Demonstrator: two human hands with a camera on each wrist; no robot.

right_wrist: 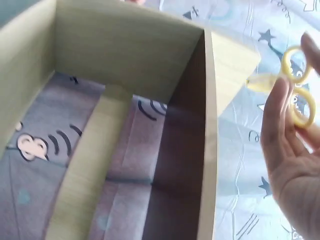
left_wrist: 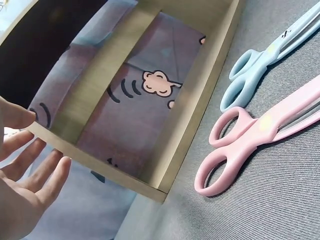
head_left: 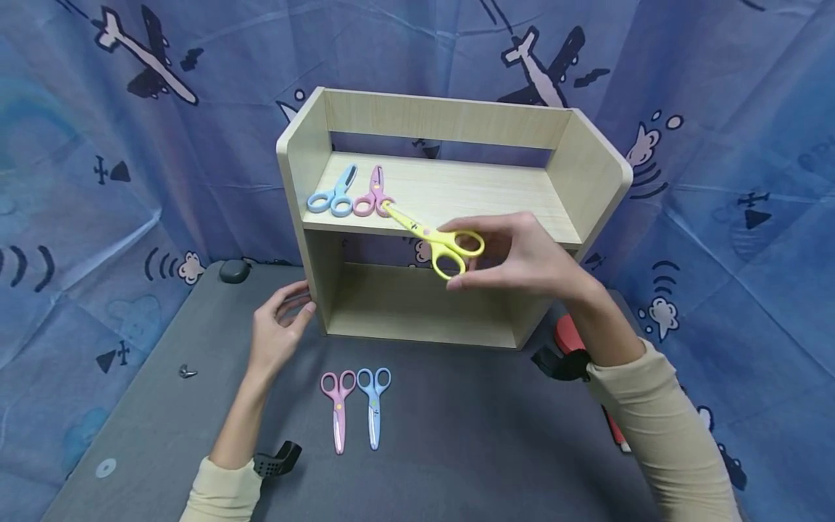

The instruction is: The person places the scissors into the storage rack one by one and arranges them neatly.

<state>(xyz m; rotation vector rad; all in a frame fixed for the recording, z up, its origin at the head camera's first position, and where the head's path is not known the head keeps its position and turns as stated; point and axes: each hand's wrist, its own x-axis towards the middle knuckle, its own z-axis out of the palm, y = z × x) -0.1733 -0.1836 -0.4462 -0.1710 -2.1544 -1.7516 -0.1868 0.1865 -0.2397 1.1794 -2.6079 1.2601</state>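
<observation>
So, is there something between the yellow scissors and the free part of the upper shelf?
Nothing visible. The right hand holds the yellow scissors just before the upper shelf; the blue scissors and pink scissors lie further left.

A blue cloth backdrop (head_left: 417,43) printed with aeroplanes, clouds and curved dash marks hangs behind and to both sides of the work area, creased in broad folds. In front of it lies a grey tabletop (head_left: 470,435) of fine woven texture. Lighting is even and diffuse, with soft shadows only. The cloth's print shows through the open back of the wooden shelf unit (head_left: 450,119).
</observation>
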